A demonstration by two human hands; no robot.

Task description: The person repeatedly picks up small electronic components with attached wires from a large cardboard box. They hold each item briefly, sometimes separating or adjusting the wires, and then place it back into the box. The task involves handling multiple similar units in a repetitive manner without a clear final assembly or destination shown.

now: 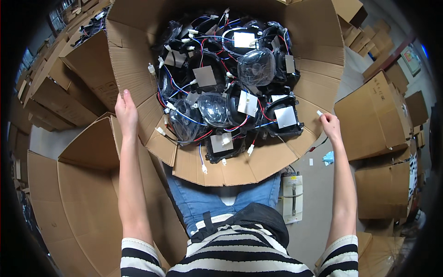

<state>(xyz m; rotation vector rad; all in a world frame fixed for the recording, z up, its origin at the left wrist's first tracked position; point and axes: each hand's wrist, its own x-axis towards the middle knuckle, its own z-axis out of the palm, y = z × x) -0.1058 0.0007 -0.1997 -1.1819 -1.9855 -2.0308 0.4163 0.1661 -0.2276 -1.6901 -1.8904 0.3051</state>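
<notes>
Left hand (126, 112) grips a flap (130, 64) of the open carton (318, 53); right hand (331, 125), well apart, pinches a small white piece (319, 113). Black wired housings (213, 62) already lie heaped inside, flaps unclosed; how much remains, I can't tell from here.

I see a grey floor (318, 189). On it lie a crumpled blue thing (328, 158), a small white scrap (311, 162) near it, and a pale, flat thing with a dark handle (298, 203). Along the floor's right side stands a big brown box with dark writing (374, 122). More brown boxes (369, 41) sit at the far right corner, near a green and white board (410, 60) in a frame.
</notes>
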